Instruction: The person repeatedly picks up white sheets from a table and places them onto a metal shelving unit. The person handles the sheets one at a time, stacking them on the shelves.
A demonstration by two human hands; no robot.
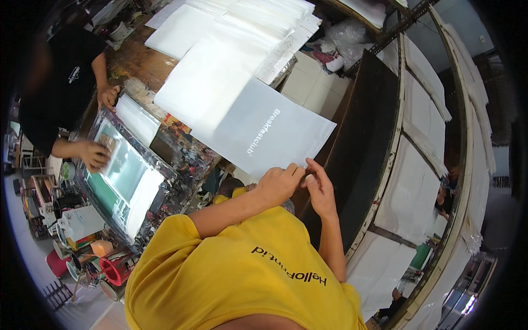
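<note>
My left hand (281, 183) is at the near edge of a grey translucent sheet (264, 126), with the fingers curled in and the back of the hand turned up; the fingertips are partly hidden, so I cannot tell if they pinch this edge or only touch it; my right hand (321, 191) is just beside it, half open, the thumb and the forefinger standing apart, and I can see nothing between them. The sheet lies in front of me, tilted in my view, with white lettering on its middle; its far side meets a large pile of white sheets (220, 66), which is spread over the brown, worn tabletop (144, 59). To my left, a co-worker in a black shirt (69, 77) has one hand (108, 97) at the upper corner of a printing frame (159, 190), and the other hand (94, 156) is over its green and white surface; a smaller pile of clear sheets (137, 120) lies just beside this frame. To my right stands a long dark panel (360, 121), and beyond it a rack with white sheets (415, 187) on several levels; my own shirt (247, 269) is yellow.
</note>
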